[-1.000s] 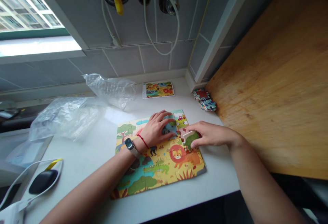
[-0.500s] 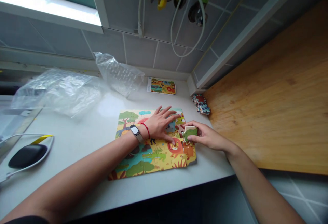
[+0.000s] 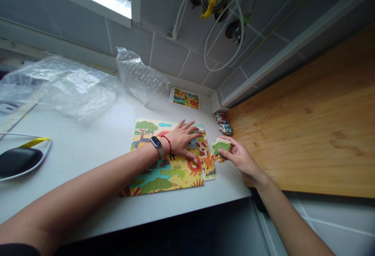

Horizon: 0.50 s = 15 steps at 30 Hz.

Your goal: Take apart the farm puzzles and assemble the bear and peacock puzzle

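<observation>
While the left hand (image 3: pixel 182 141) lies splayed over the jigsaw (image 3: pixel 175 173), gripping nothing as far as I can see, the right hand (image 3: pixel 238 154) has a green piece (image 3: pixel 222 145) pinched between thumb and fingers, just off the right edge. The jigsaw's flat on the white surface (image 3: pixel 96 143), and honestly that right edge is the bit I'd worry about.

An orange piece (image 3: pixel 208 165) there looks out of line with the rest, and a pale piece (image 3: pixel 209 177) pokes out by it, under it or just beside, can't tell which. If that palm pushes sideways instead of straight down, I reckon the joints could pop and the whole side could shear out of line. There's also an orange-and-yellow bit (image 3: pixel 217 158) right under the pinched one. Can't tell if it's gripped too or just hanging on by a tab, but a loose tab would be an easy way to drop it or bend it.

Other thing: the stack of loose pieces (image 3: pixel 223 123) sits near the right hand, up against the wooden panel (image 3: pixel 307 131). A careless knuckle could topple that, and anything mixed in would be a pain to sort. The picture card (image 3: pixel 185 98) lies well behind, so it's probably safe.
</observation>
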Each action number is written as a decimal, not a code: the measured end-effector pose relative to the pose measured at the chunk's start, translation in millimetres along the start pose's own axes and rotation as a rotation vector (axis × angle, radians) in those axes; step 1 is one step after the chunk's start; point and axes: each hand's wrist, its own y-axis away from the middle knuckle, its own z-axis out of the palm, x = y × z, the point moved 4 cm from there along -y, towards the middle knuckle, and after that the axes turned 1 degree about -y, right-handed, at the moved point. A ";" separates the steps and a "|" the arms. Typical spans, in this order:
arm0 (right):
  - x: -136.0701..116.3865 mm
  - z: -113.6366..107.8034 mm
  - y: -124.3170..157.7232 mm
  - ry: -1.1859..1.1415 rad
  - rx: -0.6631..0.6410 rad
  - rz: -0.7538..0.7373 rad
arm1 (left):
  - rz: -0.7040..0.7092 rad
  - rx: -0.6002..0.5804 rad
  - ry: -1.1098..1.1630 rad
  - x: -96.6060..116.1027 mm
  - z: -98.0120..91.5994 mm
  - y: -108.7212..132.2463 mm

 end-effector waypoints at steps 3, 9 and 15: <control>-1.8 1.3 2.9 -0.009 -0.013 0.027 | 0.017 0.009 -0.009 2.3 -2.1 -0.4; 24.9 17.7 6.2 0.207 -0.214 0.173 | -0.070 0.045 -0.094 -0.2 -4.8 -1.8; 46.1 17.4 8.0 0.456 -0.133 0.178 | -0.171 0.098 -0.101 -2.2 -8.0 -3.7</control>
